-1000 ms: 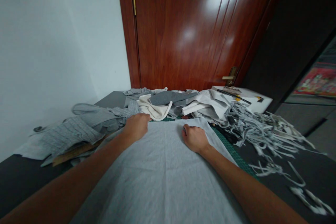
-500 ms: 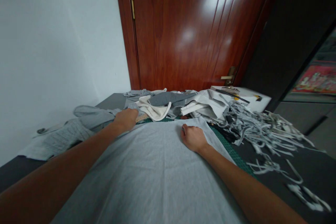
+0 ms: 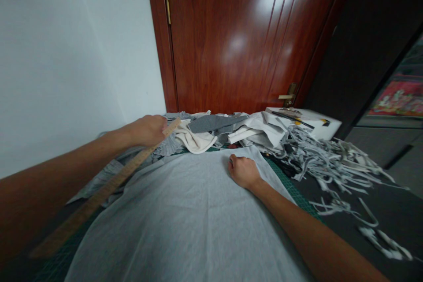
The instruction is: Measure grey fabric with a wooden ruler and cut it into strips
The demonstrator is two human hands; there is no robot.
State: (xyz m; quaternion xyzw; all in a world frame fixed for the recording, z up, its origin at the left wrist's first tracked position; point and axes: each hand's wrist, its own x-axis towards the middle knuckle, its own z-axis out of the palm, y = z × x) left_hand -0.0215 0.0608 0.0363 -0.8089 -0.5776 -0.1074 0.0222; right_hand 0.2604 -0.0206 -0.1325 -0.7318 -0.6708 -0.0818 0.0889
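My left hand (image 3: 150, 130) is closed around a long wooden ruler (image 3: 127, 171), gripping it near its far end. The ruler slants down to the lower left, lifted above the left edge of the grey fabric (image 3: 198, 211); its near end is blurred. My right hand (image 3: 243, 171) rests as a fist on the far right part of the fabric. Whatever its curled fingers may hold is hidden. The fabric lies spread with a crease down the middle, over a green cutting mat (image 3: 299, 194) that shows along both sides.
Crumpled grey and white cloth pieces (image 3: 218, 124) lie along the back by a wooden door (image 3: 224, 44). A heap of grey fabric strips (image 3: 317, 158) is at the right, before a white box (image 3: 325, 123). A white wall (image 3: 82, 61) bounds the left.
My left hand has risen and moved slightly left, bringing the wooden ruler up into clear view. The cloth pieces at the left have become partly covered. My right hand has stayed in place.
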